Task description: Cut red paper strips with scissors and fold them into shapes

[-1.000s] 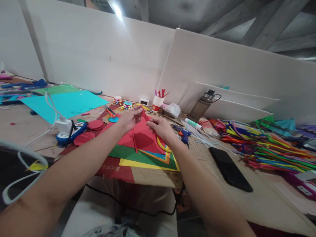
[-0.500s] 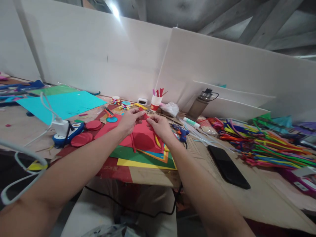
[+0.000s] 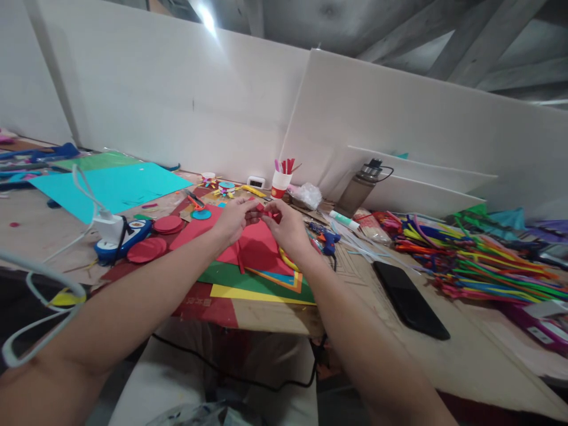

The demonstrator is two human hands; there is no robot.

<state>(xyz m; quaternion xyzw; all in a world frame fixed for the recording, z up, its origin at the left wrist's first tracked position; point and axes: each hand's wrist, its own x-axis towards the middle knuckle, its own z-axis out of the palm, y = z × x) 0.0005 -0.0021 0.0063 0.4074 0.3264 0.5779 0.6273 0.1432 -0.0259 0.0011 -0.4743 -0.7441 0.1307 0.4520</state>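
Note:
Above a stack of coloured sheets, my left hand (image 3: 234, 220) and my right hand (image 3: 286, 226) meet fingertip to fingertip. Both are closed on a small red piece of paper or foam (image 3: 261, 207), mostly covered by the fingers. Beneath them lie red sheets (image 3: 261, 254), with a green sheet (image 3: 226, 274) and a yellow sheet (image 3: 257, 294) sticking out below. Left of the sheets are stacks of red discs (image 3: 147, 250). A blue disc (image 3: 201, 215) rests near orange-handled scissors (image 3: 194, 200).
Rightward are a blue glue gun (image 3: 329, 241), a glue stick (image 3: 344, 220), a bottle (image 3: 356, 190), a black phone (image 3: 410, 300) and many pipe cleaners (image 3: 483, 254). Behind my hands stands a paper cup (image 3: 280, 184) of pens. A power strip (image 3: 122, 239) with cables sits left.
The small red piece, earlier stretched up between my fingertips, now appears bent smaller between them. My right fingers have curled and shifted slightly; my left hand is almost in the same place.

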